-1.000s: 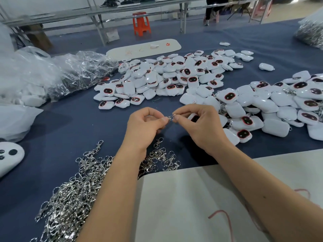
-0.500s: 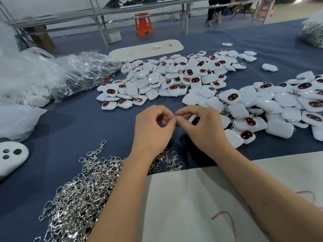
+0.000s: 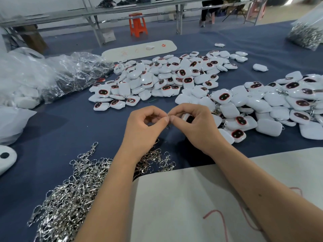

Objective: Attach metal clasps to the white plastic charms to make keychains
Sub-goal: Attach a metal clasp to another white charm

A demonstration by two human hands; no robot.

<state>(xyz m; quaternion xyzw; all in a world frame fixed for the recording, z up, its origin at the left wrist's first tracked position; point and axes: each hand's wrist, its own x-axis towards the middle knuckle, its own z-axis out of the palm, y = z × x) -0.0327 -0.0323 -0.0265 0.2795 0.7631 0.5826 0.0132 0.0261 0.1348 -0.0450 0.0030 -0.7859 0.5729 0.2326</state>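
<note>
Sitting on the big counter (image 3: 57, 137) with its dark blue cloth top are all the things for this job, and there is not much bare cloth left. The biggest heap is the pile of small white plastic charms with dark red-edged faces (image 3: 167, 79), spread across the middle and right. Next is the shiny silver heap of metal clasps (image 3: 70, 193), near the front left, just beside the left arm. A flat pale sheet with red marks (image 3: 183, 203) lies at the front under the right arm. Crinkly clear plastic bags (image 3: 57, 74) sit at the far left.

The left hand (image 3: 145, 130) and the right hand (image 3: 195, 126) meet in the middle, fingertips touching. Both are curled tight and pinch one tiny metal ring or clasp (image 3: 168, 117) between them. The right hand also seems to hold one white charm (image 3: 187, 117) tucked under its fingers.

What could go wrong? The metal bit is very small and smooth. I think it could slip out and drop into the silver heap, where it would be hard to find. The ring could also miss the charm's little loop, or snap shut too soon. A nail could get pinched.

Room to move is best on the bare blue cloth to the left of the hands. The left elbow is close to the clasps and could drag them off the front edge. On the right, the charms lie just beside the right hand, so a wide swing could knock them around.
</note>
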